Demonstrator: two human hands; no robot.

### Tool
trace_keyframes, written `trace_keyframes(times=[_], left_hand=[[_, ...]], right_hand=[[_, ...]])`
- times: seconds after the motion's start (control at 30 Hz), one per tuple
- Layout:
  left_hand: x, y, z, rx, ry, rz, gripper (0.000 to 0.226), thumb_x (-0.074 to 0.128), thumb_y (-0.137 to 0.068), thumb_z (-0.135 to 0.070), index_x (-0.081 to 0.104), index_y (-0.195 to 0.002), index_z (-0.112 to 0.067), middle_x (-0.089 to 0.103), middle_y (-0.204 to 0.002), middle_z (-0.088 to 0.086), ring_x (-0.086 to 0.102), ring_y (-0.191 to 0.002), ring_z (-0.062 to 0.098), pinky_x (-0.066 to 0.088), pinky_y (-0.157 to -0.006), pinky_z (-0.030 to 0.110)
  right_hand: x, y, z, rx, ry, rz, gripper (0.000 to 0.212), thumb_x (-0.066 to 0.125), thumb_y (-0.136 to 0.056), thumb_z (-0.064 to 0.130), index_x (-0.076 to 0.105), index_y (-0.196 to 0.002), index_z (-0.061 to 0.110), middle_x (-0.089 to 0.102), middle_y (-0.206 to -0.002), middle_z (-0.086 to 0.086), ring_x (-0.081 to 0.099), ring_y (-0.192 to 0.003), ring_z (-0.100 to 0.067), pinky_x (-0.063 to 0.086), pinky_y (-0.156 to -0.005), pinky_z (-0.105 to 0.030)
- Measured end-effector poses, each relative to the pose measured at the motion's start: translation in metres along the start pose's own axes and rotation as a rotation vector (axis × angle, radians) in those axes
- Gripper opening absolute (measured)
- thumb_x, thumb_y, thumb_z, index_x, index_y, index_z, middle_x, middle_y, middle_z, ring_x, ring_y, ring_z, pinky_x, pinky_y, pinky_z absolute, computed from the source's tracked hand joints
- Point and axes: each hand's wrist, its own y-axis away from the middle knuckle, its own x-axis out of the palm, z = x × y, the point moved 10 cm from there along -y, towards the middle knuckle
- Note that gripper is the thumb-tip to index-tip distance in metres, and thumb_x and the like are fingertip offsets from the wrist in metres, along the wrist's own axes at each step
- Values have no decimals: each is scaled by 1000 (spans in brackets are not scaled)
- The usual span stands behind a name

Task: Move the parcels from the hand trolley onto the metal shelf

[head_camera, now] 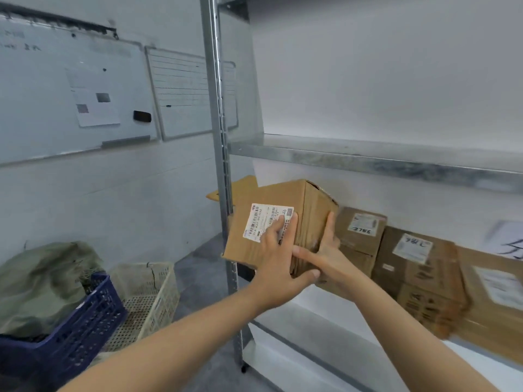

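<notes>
Tilted parcel [273, 198] gripped between left hand [276, 264] and right hand [329, 250], above the metal shelf's [334, 318] left end, beside shelved parcels [360, 239].

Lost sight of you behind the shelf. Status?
Left hand and right hand hold the box, tilted, at the shelf's left end. Not yet set down. Post close left, stacked boxes right.
</notes>
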Motion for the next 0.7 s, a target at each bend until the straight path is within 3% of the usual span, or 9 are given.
trace_keyframes(times=[0.13,0.23,0.33,0.4,0.47,0.53,0.63,0.7], left_hand=[[41,-7,-53,102,-31,32,91,51,-72,-54,-20,-129,-48,-17,-152,-10,-15,-140,6,-4,-113,27],[79,-7,-89,146,-18,102,88,47,-72,-61,-22,-125,-52,-20,-150,-17,-17,-138,1,-4,-111,27],[112,-8,-121,156,148,149,74,30,-72,-71,-10,-130,-52,-6,-149,-20,-8,-139,1,3,-115,27],[130,-11,-137,123,284,130,65,29,-82,-65,6,-139,-44,10,-142,-17,8,-136,2,13,-116,23],[153,-18,-145,72,318,140,59,35,-95,-50,10,-146,-33,12,-143,-12,16,-134,4,21,-113,21],[178,-27,-143,18,259,164,71,45,-94,-45,5,-150,-27,6,-151,-9,16,-138,9,21,-113,24],[204,-44,-138,-107,186,140,93,56,-84,-56,-1,-151,-24,-3,-158,-5,6,-146,18,16,-120,44],[218,-51,-141,-189,268,151,106,63,-76,-60,-3,-151,-25,-3,-158,-1,7,-146,22,17,-118,48]], right_hand=[[-68,31,-13,11,64,-118,138,70,-50,61,-37,-135,38,-8,-155,-10,16,-141,-36,25,-112,-49],[-114,56,-32,31,21,-168,145,76,-47,68,-33,-137,38,-4,-156,-8,15,-141,-34,22,-113,-48],[-161,85,-59,50,-18,-218,133,68,-49,60,-28,-139,40,-1,-155,-6,19,-140,-34,26,-111,-46],[-194,106,-77,60,2,-245,134,69,-46,64,-25,-139,44,3,-155,-4,23,-138,-32,29,-112,-47],[-223,126,-92,49,-27,-231,138,73,-39,69,-22,-137,51,10,-153,-2,29,-136,-30,33,-110,-52],[-251,149,-107,40,-80,-211,138,74,-38,70,-19,-138,52,20,-150,0,36,-132,-30,38,-106,-52],[-302,186,-129,39,-139,-210,127,72,-43,67,-8,-141,51,39,-142,1,49,-122,-27,44,-102,-49],[-337,211,-140,8,-242,-216,126,79,-40,66,6,-141,52,50,-137,2,57,-117,-26,46,-99,-47]])
